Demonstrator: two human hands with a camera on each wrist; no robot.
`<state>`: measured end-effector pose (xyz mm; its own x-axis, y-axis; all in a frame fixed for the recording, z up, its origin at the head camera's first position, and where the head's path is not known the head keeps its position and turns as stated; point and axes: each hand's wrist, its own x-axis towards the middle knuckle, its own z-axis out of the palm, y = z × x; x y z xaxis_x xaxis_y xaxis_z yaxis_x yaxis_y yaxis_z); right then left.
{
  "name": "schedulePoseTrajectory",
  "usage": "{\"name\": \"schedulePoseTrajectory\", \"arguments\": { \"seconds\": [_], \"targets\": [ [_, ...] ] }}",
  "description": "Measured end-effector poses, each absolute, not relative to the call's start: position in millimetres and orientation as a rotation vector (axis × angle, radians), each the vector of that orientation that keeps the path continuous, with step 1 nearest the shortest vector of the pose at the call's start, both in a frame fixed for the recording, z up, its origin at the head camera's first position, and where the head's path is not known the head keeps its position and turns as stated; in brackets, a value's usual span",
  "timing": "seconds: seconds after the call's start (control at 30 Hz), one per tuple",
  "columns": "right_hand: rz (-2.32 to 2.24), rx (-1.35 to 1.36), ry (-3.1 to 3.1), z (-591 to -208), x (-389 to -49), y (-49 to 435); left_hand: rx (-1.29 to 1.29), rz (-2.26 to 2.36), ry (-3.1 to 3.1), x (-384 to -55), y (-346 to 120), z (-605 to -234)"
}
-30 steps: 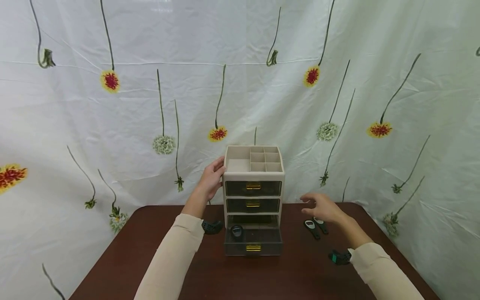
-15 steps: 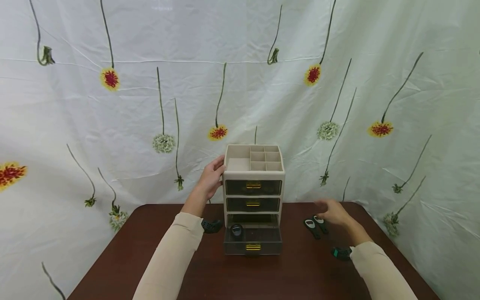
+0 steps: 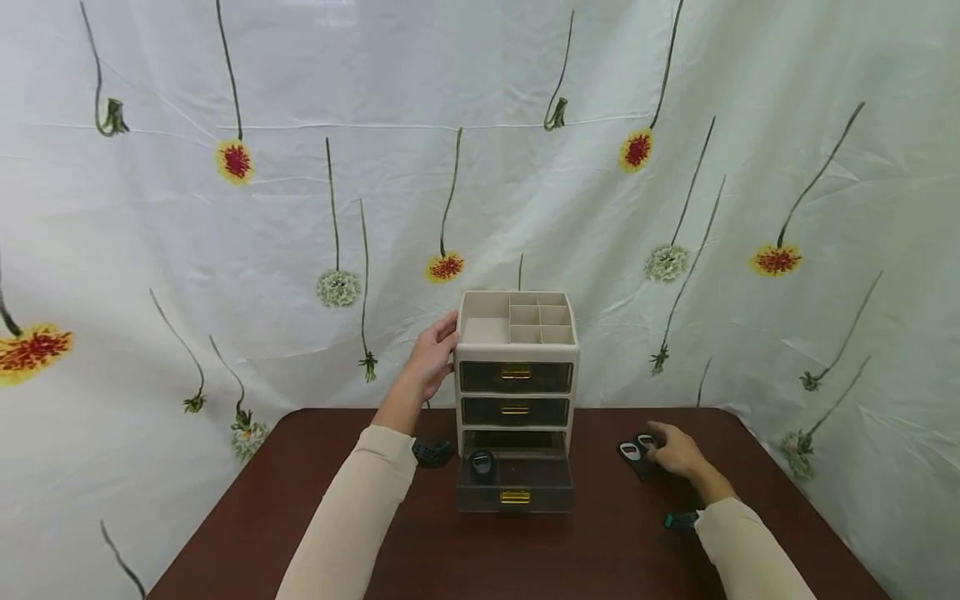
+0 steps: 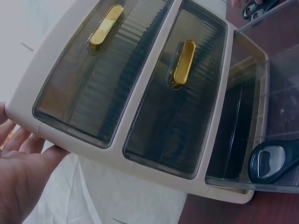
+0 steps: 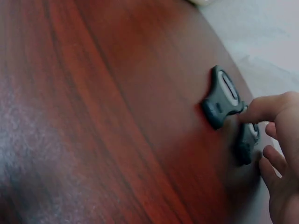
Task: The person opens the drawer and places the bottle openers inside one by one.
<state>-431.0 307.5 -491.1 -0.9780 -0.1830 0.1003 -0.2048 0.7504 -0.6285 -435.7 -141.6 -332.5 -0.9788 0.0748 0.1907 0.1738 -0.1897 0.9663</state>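
A cream desktop drawer organizer (image 3: 517,352) stands at the back middle, its bottom clear drawer (image 3: 480,500) pulled out. A black bottle opener with a metal insert (image 4: 270,164) lies in that drawer. My left hand (image 3: 431,358) rests on the organizer's left side, near the top, thumb by the front edge. To the right, two similar bottle openers lie side by side on the table: the left one (image 5: 225,95) is uncovered, the right one (image 5: 246,144) partly hidden. My right hand (image 5: 286,135) reaches over the right one, fingers bent around it; contact is unclear.
The top of the organizer has open compartments (image 3: 483,329), and two shut dark drawers (image 3: 480,377) with gold handles sit above the open one. The dark red-brown table (image 3: 600,550) ends against a white flower-print cloth (image 3: 300,208).
My right hand has moved right and lowered from above the table to the right bottle opener. The left hand stays at the organizer's side. The head view has shifted slightly.
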Motion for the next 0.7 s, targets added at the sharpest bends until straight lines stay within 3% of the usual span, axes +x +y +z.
{"name": "schedulePoseTrajectory", "arguments": {
  "seconds": [0.33, 0.7],
  "targets": [
    [0.79, 0.466, -2.965, -486, -436, 304, -0.305, -2.361, -1.946, -433, -142, -330],
    [0.913, 0.321, -2.975, -485, -432, 316, -0.324, -2.361, -1.949, -435, -142, -332]
  ]
}}
